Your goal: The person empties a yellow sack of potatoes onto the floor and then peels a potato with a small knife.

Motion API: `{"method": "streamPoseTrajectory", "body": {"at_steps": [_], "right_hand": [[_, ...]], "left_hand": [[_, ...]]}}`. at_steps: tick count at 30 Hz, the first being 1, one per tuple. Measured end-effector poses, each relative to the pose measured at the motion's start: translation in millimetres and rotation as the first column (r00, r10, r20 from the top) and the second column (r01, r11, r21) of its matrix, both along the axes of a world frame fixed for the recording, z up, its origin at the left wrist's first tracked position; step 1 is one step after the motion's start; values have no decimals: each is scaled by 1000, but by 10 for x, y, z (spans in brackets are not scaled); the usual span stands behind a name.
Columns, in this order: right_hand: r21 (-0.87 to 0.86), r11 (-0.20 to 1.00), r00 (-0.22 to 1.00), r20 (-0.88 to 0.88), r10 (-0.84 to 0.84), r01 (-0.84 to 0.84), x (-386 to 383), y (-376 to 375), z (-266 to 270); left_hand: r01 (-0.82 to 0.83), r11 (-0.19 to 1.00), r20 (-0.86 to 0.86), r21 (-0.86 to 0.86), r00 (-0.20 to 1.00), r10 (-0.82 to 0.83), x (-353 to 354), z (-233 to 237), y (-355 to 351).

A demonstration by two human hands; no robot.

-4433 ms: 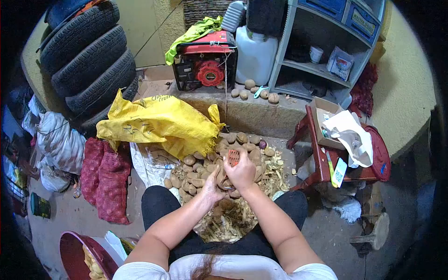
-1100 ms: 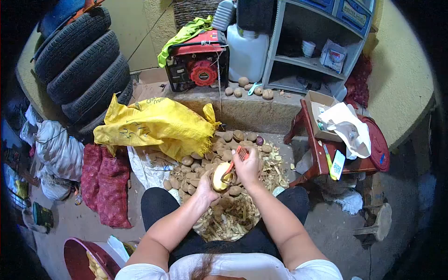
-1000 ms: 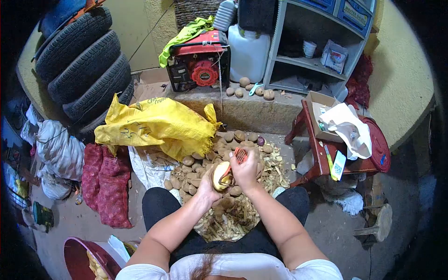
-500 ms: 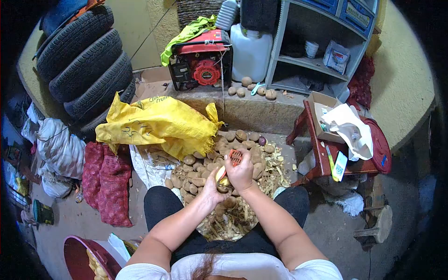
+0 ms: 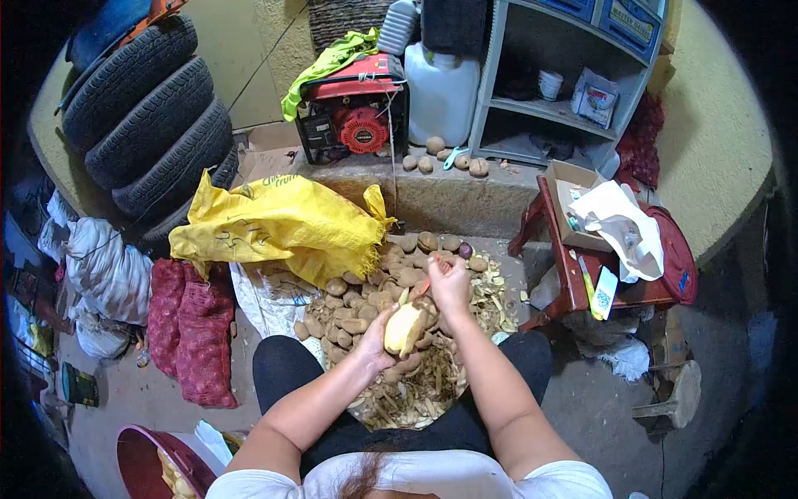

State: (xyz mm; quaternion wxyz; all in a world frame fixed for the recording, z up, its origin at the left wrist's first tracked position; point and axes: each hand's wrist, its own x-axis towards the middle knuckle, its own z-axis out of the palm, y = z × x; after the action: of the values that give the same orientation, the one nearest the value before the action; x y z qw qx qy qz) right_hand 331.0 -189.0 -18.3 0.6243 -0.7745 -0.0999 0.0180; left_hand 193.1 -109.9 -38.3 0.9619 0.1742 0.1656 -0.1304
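My left hand (image 5: 379, 341) is closed round a potato (image 5: 404, 329) whose pale yellow flesh shows over most of its upper face. My right hand (image 5: 450, 288) grips an orange-red peeler (image 5: 427, 285), mostly hidden by the fingers, just above and to the right of that potato. A pile of unpeeled brown potatoes (image 5: 341, 314) lies on the floor beyond my hands. Between my knees, peelings (image 5: 424, 387) are heaped below the held potato, and more peelings lie right of the pile.
A yellow sack (image 5: 283, 224) lies across the pile's back left. Red mesh sacks (image 5: 205, 333) stand left. Behind are a red generator (image 5: 357, 125) and a ledge with several potatoes (image 5: 435, 145). At right stands a wooden table (image 5: 573, 283); a maroon tub (image 5: 141, 457) holds peeled potatoes at front left.
My right hand has moved slightly up and right, away from the potato, with the peeler. The potato in my left hand has turned, showing a broad pale peeled face.
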Motion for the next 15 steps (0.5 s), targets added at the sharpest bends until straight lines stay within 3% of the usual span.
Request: {"method": "streamPoseTrajectory", "body": {"at_steps": [2, 6, 7, 8, 10, 12, 14, 15], "right_hand": [[-32, 999, 1000, -27, 6, -7, 134, -32, -73], [-187, 982, 999, -33, -41, 35, 73, -95, 10], [-130, 989, 994, 94, -57, 69, 280, -99, -447], [-123, 990, 994, 93, -63, 74, 401, -137, -586], [-202, 956, 973, -52, -227, 212, 518, -192, -712], [-159, 966, 966, -124, -226, 205, 508, -191, -554], [148, 985, 983, -173, -58, 84, 384, -137, -354], [214, 976, 980, -201, -6, 50, 200, -89, -157]], "left_hand": [[-67, 991, -71, 115, 995, 75, -45, 76, -61], [-80, 989, -90, 125, 992, 92, -56, -68, -31], [-77, 989, -89, 130, 992, 89, -59, -24, -38], [-112, 986, -85, 121, 989, 123, -71, 52, -42], [-145, 983, -83, 116, 984, 155, -80, 111, -2], [-198, 976, -66, 86, 977, 204, -82, 111, 46], [-267, 959, -150, 99, 948, 280, -14, 84, 42], [-266, 955, -195, 132, 938, 288, 3, 73, 43]]}}
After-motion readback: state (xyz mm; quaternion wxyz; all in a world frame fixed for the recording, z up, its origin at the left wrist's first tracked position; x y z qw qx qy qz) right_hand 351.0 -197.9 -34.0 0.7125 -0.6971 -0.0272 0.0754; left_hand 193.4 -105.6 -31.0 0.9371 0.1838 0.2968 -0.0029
